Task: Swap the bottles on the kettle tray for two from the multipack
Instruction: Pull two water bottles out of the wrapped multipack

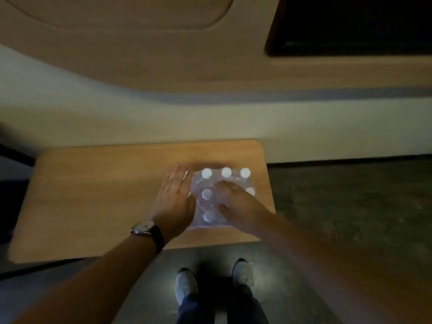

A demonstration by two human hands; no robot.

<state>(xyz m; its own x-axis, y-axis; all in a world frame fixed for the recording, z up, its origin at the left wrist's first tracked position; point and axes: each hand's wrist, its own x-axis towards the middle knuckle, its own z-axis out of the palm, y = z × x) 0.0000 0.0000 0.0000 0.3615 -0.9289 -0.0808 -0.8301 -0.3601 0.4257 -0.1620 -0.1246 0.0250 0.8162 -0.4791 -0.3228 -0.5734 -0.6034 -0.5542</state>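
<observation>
Multipack [221, 197] on table [93, 195], left hand [174, 202] flat beside, right hand [238, 204] on top

One head-worn wide-angle view looks steeply down from standing height onto the wooden table [98, 195] — close enough that both forearms reach in from the bottom edge. Beyond the table, the frame tilts up to a wall — edges bowed.
</observation>
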